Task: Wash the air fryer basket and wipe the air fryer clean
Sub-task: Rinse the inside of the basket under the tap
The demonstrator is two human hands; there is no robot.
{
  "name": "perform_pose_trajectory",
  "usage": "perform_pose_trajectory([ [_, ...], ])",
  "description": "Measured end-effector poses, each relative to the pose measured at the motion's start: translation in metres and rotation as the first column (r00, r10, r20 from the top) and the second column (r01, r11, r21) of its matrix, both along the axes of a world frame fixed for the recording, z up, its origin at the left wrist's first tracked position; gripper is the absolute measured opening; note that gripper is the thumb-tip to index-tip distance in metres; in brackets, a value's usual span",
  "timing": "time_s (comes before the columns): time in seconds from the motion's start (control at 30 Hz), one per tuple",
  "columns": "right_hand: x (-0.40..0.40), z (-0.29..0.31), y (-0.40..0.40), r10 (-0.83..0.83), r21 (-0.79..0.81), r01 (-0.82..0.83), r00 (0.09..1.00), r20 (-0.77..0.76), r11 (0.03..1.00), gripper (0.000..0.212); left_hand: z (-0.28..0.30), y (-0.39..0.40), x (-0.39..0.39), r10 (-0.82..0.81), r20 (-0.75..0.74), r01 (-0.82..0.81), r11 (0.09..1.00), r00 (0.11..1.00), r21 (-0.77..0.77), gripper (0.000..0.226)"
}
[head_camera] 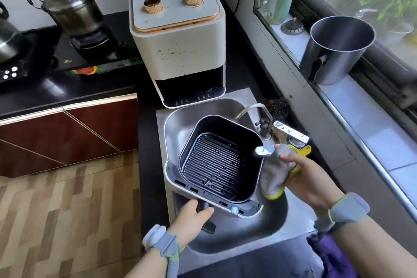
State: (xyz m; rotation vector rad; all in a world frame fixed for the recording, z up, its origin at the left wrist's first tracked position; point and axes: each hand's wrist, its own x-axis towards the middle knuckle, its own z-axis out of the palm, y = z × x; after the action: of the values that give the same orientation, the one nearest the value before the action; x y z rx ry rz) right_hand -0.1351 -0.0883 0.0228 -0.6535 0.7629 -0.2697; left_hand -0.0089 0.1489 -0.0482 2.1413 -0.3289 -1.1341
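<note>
Your left hand (191, 216) grips the basket (216, 160) handle at 6 o'clock in the sink (176, 119); right hand (309, 178) pinches the cloth (274, 176) at its 3 o'clock rim, nearer for scrubbing.

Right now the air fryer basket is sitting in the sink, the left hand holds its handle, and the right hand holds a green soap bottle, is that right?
Not quite. In the head view the right hand holds a grey and yellow cloth, not a soap bottle. The rest stands: the air fryer basket sits in the sink and the left hand holds its handle.
</note>
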Motion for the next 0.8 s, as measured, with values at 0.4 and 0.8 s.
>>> perform_pose_trajectory([
  [0.4, 0.043, 0.003, -0.036, -0.272, 0.418, 0.159, 0.935, 0.226, 0.894, 0.018, -0.021, -0.006, -0.023, -0.027, -0.025, 0.027, 0.999, 0.999, 0.023, 0.017],
  [0.8, 0.034, 0.013, -0.041, -0.314, 0.415, 0.235, 0.94, 0.132, 0.879, 0.043, -0.032, -0.019, -0.041, 0.022, -0.02, -0.02, 0.998, 1.0, 0.058, 0.017],
])
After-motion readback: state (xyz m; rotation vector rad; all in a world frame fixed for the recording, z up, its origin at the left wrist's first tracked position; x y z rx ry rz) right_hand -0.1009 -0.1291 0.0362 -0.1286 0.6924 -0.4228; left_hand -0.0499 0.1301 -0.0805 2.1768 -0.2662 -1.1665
